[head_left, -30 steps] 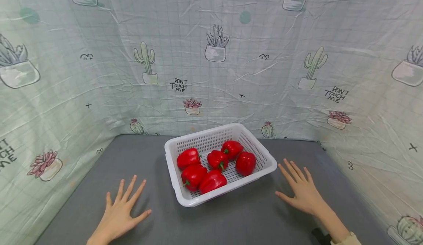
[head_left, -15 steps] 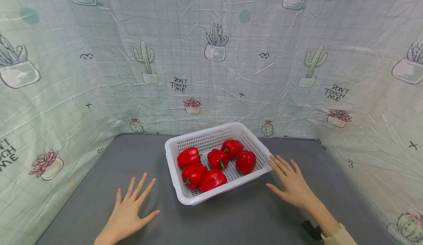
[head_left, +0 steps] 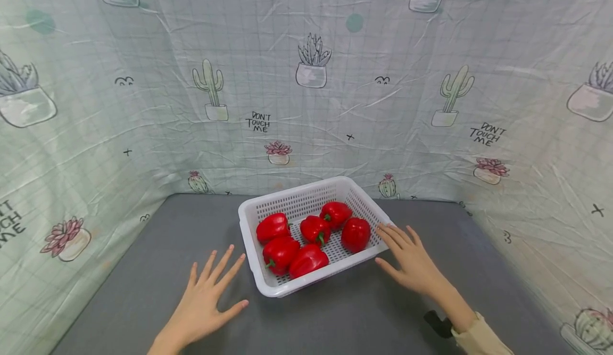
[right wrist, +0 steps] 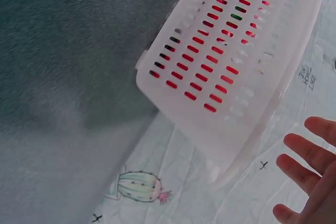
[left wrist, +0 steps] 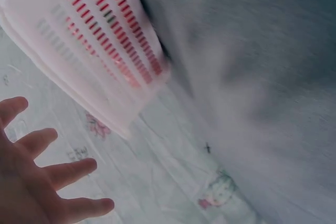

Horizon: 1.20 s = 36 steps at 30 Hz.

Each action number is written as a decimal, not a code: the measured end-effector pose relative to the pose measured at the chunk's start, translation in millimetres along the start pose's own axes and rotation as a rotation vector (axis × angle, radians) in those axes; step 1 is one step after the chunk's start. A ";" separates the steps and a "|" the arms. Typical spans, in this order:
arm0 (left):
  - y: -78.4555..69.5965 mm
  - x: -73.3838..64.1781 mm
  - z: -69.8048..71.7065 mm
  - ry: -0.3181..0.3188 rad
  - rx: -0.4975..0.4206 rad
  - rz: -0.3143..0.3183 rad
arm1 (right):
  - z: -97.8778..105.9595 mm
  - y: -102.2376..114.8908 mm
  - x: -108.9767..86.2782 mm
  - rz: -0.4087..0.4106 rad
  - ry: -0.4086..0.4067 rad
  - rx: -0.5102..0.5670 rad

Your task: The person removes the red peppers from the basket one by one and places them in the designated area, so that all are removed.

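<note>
1. Six glossy red bell peppers [head_left: 308,261], some with green stems showing, lie in a white, rectangular, slotted plastic basket [head_left: 272,289]; it stands at a slant on a flat grey table top [head_left: 330,323], between the two hands.
2. Only the head view looks down into it; three peppers crowd the left part, three sit towards the right; behind hangs a pale, wrinkled, checked sheet [head_left: 306,105] printed with potted cacti and "DON'T TOUCH ME".
3. Both wrist views give the outer wall instead; red and bits of green show through its slots; the left wrist view is blurred there.
4. The left hand [head_left: 201,303] has its fingers nearly straight and fanned wide, thumb well out; it holds nothing and is near the basket's left side, apart from it.
5. The right hand [head_left: 413,267] is likewise spread, its fingers closer together; in the head view they overlap the near right corner, yet the right wrist view shows a gap between visible fingers and wall; it grips nothing.
6. A cream cloth sleeve [head_left: 481,336] and a small black object [head_left: 437,324] at the right wrist appear only from the head.
</note>
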<state>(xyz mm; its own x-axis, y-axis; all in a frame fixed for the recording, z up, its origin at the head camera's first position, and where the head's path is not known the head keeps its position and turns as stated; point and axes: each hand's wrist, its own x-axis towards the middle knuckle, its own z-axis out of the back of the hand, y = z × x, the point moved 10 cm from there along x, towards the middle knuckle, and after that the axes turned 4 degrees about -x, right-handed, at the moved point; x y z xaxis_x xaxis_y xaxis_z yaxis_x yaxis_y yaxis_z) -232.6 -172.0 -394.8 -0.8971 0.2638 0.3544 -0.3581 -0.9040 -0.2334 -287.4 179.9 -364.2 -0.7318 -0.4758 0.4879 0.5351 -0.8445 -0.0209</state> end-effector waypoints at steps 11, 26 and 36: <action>-27.8 17.1 -7.2 -0.038 0.005 -0.089 | -19.2 2.3 18.2 -0.030 0.085 0.019; -38.5 34.6 -27.7 0.009 0.026 -0.070 | -31.2 -1.7 50.8 0.015 0.082 -0.042; -36.2 40.4 -37.9 0.025 0.036 -0.039 | -40.5 0.3 64.8 0.032 0.115 -0.053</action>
<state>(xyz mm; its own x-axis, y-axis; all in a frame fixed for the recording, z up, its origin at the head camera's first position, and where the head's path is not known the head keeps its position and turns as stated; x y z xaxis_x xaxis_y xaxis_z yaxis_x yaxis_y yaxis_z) -265.7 -116.0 -406.3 -0.8890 0.3069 0.3397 -0.3837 -0.9042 -0.1874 -351.8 138.9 -367.9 -0.7600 -0.5253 0.3827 0.5382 -0.8388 -0.0826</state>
